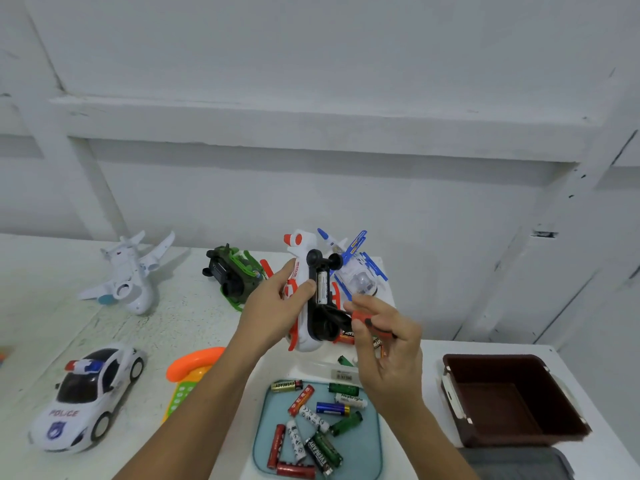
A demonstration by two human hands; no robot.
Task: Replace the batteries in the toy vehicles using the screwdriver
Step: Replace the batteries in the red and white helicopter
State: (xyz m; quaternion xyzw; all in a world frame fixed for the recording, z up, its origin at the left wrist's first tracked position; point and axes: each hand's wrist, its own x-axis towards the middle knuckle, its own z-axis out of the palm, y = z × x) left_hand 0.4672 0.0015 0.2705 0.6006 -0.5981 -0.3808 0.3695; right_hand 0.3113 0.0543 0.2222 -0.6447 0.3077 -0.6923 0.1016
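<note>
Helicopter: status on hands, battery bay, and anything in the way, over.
Left hand grips the white helicopter belly-up. Right hand pinches the screwdriver. Bay open, one battery seated. Nothing over the bay.

A plain room, maybe at home: white painted wall [311, 57] at 12 o'clock, white table [180, 323] with a toy police car [86, 393] at 8 o'clock.

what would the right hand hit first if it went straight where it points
Probably the black underside of the white-and-red plastic toy helicopter in the left hand; the right hand aims its red-handled screwdriver there, depth unclear.
</note>
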